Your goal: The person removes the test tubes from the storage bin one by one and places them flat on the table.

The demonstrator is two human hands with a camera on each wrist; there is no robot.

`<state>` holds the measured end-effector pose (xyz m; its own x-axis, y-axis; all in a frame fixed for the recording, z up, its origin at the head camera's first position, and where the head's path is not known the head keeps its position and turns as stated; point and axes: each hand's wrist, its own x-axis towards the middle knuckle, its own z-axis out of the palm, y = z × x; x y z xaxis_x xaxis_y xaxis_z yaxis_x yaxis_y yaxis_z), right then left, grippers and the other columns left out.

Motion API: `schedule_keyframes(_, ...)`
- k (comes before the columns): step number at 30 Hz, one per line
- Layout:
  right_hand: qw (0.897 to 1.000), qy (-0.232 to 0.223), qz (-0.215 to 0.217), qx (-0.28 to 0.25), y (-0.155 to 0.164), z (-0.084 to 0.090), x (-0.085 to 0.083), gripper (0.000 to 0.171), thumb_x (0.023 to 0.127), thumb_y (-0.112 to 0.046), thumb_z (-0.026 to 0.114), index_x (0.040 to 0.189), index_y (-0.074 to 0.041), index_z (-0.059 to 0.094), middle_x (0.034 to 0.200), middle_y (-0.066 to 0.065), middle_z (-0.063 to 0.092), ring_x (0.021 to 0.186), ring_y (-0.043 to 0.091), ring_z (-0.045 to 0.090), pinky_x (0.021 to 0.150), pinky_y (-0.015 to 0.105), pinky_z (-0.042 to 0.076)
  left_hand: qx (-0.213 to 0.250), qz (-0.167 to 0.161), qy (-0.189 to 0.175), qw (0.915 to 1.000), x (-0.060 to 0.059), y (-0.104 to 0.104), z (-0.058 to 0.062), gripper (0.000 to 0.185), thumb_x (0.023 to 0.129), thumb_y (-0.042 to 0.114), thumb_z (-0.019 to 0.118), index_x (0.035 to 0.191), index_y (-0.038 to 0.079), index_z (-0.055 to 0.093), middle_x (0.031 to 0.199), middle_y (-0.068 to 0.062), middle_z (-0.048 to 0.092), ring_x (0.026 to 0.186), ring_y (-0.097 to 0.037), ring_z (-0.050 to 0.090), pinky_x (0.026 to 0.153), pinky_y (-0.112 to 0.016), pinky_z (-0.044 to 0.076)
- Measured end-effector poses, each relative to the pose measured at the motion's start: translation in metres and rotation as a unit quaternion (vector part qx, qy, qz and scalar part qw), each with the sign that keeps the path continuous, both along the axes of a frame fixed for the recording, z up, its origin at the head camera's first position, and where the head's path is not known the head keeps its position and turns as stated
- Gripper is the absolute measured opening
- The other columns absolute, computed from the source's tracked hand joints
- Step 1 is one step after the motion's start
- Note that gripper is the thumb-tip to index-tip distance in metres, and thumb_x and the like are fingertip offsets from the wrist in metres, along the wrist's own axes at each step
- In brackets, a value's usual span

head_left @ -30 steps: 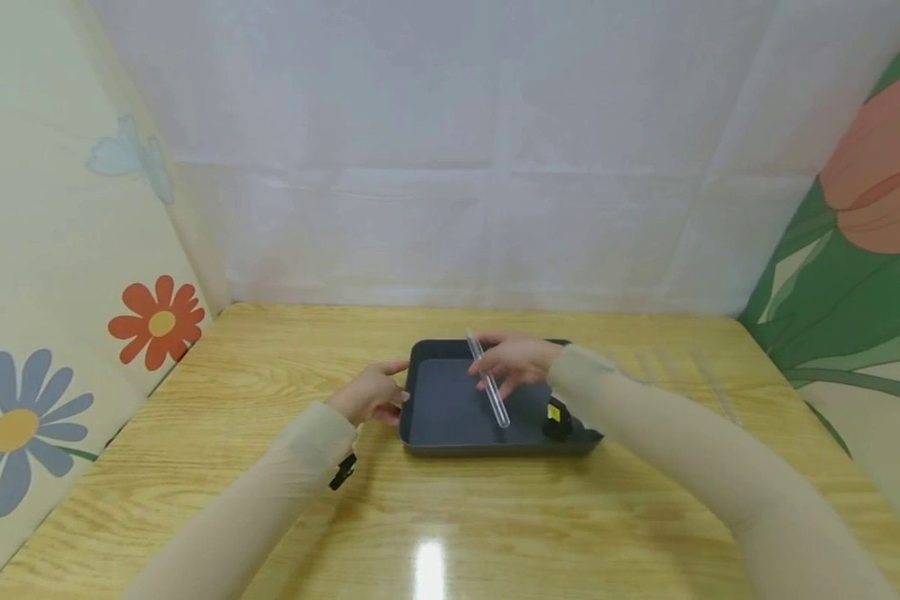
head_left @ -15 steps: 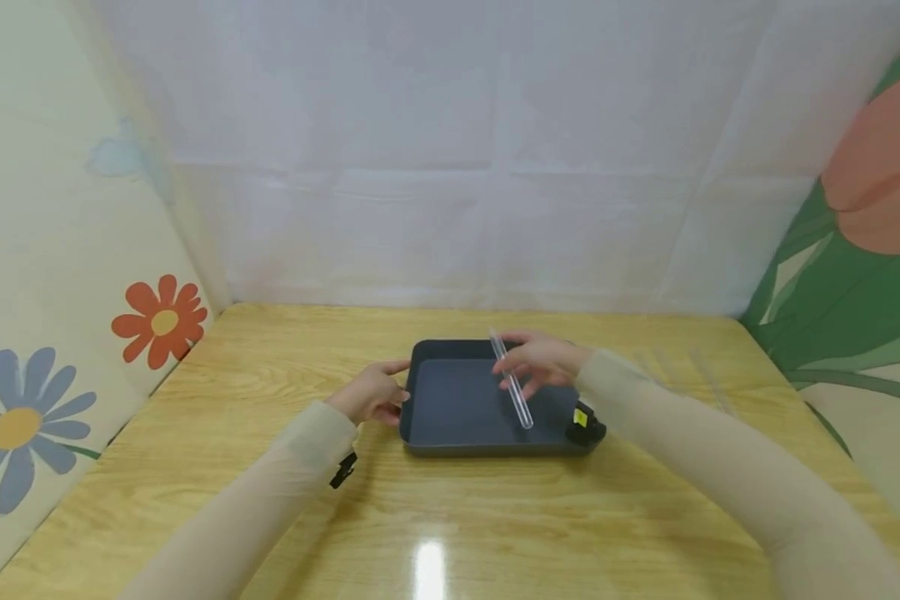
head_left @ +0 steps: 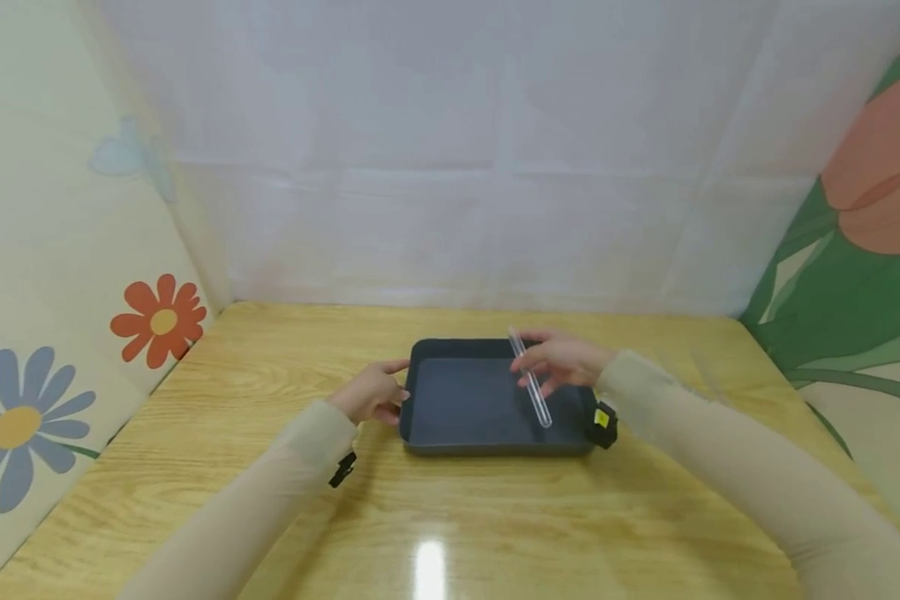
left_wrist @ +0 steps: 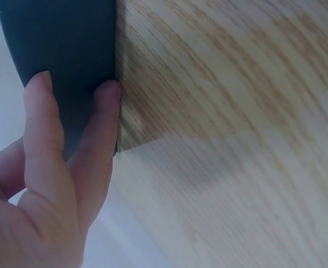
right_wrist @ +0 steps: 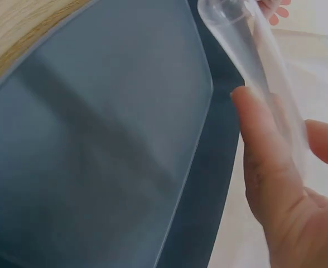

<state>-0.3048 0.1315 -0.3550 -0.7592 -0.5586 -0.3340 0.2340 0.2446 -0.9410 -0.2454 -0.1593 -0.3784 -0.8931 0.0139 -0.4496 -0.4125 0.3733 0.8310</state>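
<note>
A shallow dark grey tray (head_left: 461, 404) sits on the wooden table. My left hand (head_left: 371, 393) is at its left side. In the left wrist view, extended fingertips (left_wrist: 105, 95) rest against the tray's outer wall (left_wrist: 80, 50). My right hand (head_left: 562, 360) pinches a clear test tube (head_left: 532, 379) between thumb and fingers over the right half of the tray. The tube slants, its near end lower in the head view. In the right wrist view, the tube (right_wrist: 247, 50) crosses above the tray's rim, and its shadow falls on the tray floor (right_wrist: 114, 139).
Another faint clear tube (head_left: 708, 375) lies on the table to the right, partly behind the right sleeve (head_left: 720, 446). A white cloth (head_left: 450, 167) hangs behind the table. Flower-patterned panels (head_left: 52, 250) stand on both sides.
My right hand has moved rightward over the tray, carrying the test tube with it. Its sleeve now covers more of the tubes on the right. The left hand and tray have stayed put.
</note>
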Motion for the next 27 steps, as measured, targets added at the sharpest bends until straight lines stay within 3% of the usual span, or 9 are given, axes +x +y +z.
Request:
schedule_keyframes(9,1.0,0.004,-0.001,0.01,0.012,0.002,-0.001,0.069,0.097,0.001,0.047,0.156,-0.004,0.011,0.115,0.025,0.057,0.074,0.018,0.064,0.051,0.028,0.054,0.007,0.006,-0.004,1.0,-0.001,0.0,0.001,0.069,0.093,-0.012,0.048,0.155,0.01,0.025,0.114,-0.025,0.054,0.061,-0.021,0.058,0.044,-0.023,0.05)
schedule_keyframes(27,1.0,0.009,0.012,0.011,0.038,0.004,0.004,0.07,0.097,0.001,0.046,0.156,-0.004,0.009,0.105,0.016,0.058,0.077,0.018,0.063,0.055,0.028,0.054,0.01,0.012,-0.012,0.9998,0.0,0.001,0.003,0.069,0.094,-0.011,0.049,0.155,0.011,0.026,0.12,-0.026,0.055,0.062,-0.02,0.058,0.047,-0.024,0.051)
